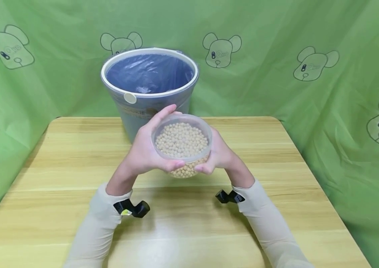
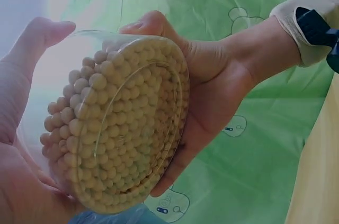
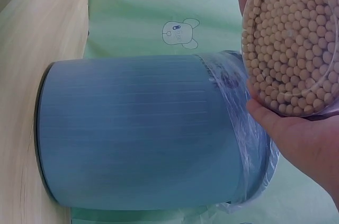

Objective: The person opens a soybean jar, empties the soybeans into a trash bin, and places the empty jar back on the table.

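Observation:
Both hands hold a clear round plastic tub [image 1: 209,128] filled with small beige balls that look like soybeans [image 1: 180,139]. My left hand [image 1: 144,149] grips its left side, with the thumb across the front wall. From the right, my right hand [image 1: 222,150] grips the opposite side, its thumb also at the front. The tub is raised above the table and leans so that its round top faces the head view. Through the clear bottom [image 2: 132,128], packed balls show in the left wrist view. Whether a lid covers the top, I cannot tell.
Behind the tub stands a blue-grey trash bin [image 1: 129,119] with a white rim and a clear plastic liner [image 1: 145,74]. A wooden table [image 1: 176,230] lies below. Green cloth with bear-head drawings hangs around the table [image 1: 259,85].

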The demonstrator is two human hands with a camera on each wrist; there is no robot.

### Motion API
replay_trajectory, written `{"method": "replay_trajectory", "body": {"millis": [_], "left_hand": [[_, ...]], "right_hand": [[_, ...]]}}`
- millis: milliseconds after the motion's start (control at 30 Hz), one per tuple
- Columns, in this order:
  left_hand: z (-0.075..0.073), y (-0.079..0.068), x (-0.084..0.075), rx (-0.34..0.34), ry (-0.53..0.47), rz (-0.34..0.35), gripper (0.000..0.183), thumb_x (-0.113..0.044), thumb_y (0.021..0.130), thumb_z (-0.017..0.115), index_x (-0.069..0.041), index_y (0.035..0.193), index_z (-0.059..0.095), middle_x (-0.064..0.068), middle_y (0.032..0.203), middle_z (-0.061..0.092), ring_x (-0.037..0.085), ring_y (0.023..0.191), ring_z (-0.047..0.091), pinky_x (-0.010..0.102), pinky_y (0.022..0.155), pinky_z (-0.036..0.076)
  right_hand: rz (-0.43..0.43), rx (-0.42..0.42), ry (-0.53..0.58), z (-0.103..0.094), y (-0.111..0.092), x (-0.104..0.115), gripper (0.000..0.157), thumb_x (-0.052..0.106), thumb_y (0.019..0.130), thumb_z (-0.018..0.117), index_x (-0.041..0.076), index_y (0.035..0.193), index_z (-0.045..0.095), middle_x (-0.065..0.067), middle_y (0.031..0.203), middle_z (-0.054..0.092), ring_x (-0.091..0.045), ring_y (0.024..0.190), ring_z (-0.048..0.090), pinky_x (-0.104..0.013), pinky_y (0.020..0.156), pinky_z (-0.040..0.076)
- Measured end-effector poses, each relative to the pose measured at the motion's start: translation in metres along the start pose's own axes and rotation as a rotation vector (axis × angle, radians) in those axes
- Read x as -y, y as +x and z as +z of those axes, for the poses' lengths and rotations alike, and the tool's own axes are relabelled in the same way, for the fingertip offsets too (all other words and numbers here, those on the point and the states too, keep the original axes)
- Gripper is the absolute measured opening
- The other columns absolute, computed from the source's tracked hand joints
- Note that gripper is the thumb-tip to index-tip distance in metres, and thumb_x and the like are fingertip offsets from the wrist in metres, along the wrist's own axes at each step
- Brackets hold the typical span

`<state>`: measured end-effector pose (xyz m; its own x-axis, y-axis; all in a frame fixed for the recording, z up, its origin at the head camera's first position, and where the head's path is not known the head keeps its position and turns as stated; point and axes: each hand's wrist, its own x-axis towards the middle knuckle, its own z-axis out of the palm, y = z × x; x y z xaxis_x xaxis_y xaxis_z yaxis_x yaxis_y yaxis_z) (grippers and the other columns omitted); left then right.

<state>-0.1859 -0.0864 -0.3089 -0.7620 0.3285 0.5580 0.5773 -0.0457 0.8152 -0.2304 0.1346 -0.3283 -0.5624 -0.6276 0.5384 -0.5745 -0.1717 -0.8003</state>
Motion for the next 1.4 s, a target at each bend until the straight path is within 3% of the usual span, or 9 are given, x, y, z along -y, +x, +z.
{"method": "replay_trajectory", "body": {"millis": [100,233,333,467,633,1067,1267,1400], "left_hand": [[-0.004,0.001,-0.001,0.023,0.063,0.012,0.117,-0.009,0.053,0.094,-0.002,0.154,0.037,0.015,0.144,0.056,0.025,0.125,0.057,0.036,0.109,0.048],[-0.013,0.000,-0.003,0.062,0.254,0.076,0.117,-0.019,0.052,0.097,-0.002,0.153,0.041,0.014,0.146,0.054,0.025,0.128,0.054,0.041,0.110,0.046],[-0.013,-0.003,-0.002,0.045,0.437,0.112,0.119,-0.034,0.052,0.097,-0.004,0.154,0.042,0.014,0.148,0.053,0.025,0.134,0.052,0.045,0.112,0.044],[-0.007,-0.006,-0.001,-0.020,0.589,0.099,0.119,-0.047,0.052,0.093,-0.006,0.153,0.045,0.013,0.153,0.051,0.026,0.138,0.049,0.049,0.115,0.041],[-0.003,-0.009,-0.003,-0.075,0.609,0.064,0.120,-0.048,0.050,0.092,-0.005,0.151,0.046,0.010,0.154,0.051,0.027,0.137,0.049,0.049,0.115,0.039],[0.007,-0.013,-0.011,-0.112,0.625,-0.018,0.117,-0.051,0.050,0.091,-0.004,0.149,0.049,0.010,0.152,0.054,0.027,0.139,0.049,0.049,0.115,0.040],[0.018,-0.008,-0.009,-0.228,0.671,-0.001,0.112,-0.052,0.055,0.088,-0.002,0.148,0.050,0.009,0.150,0.055,0.028,0.133,0.050,0.048,0.112,0.042],[0.026,-0.008,-0.012,-0.332,0.685,-0.051,0.112,-0.055,0.059,0.087,-0.002,0.149,0.048,0.009,0.150,0.053,0.030,0.133,0.050,0.050,0.111,0.041]], "right_hand": [[-0.018,0.016,-0.011,0.000,0.002,0.001,0.114,0.020,0.049,0.081,-0.005,0.151,0.035,-0.018,0.143,0.053,-0.028,0.126,0.056,-0.045,0.109,0.049],[-0.031,0.058,-0.052,0.001,0.007,-0.002,0.115,0.020,0.050,0.083,-0.002,0.152,0.034,-0.020,0.148,0.050,-0.032,0.130,0.054,-0.050,0.111,0.047],[-0.007,0.052,-0.130,0.004,0.008,-0.005,0.117,0.017,0.050,0.088,0.001,0.153,0.034,-0.019,0.148,0.050,-0.031,0.131,0.053,-0.049,0.112,0.046],[0.026,-0.016,-0.224,0.010,0.007,-0.011,0.123,0.014,0.045,0.092,0.002,0.153,0.035,-0.017,0.147,0.051,-0.029,0.131,0.053,-0.045,0.113,0.046],[0.020,-0.053,-0.209,0.018,0.007,-0.014,0.120,0.014,0.046,0.089,0.002,0.152,0.036,-0.017,0.148,0.051,-0.030,0.131,0.054,-0.045,0.113,0.046],[0.050,-0.107,-0.183,0.023,-0.004,-0.013,0.116,0.014,0.047,0.085,0.000,0.151,0.036,-0.020,0.148,0.050,-0.032,0.131,0.053,-0.048,0.113,0.046],[0.056,-0.218,-0.256,0.027,-0.003,-0.004,0.122,0.011,0.043,0.088,0.005,0.153,0.035,-0.018,0.147,0.052,-0.031,0.130,0.054,-0.048,0.113,0.046],[0.030,-0.291,-0.325,0.036,-0.001,-0.002,0.125,0.014,0.043,0.093,0.005,0.153,0.035,-0.016,0.147,0.052,-0.029,0.131,0.054,-0.046,0.113,0.046]]}}
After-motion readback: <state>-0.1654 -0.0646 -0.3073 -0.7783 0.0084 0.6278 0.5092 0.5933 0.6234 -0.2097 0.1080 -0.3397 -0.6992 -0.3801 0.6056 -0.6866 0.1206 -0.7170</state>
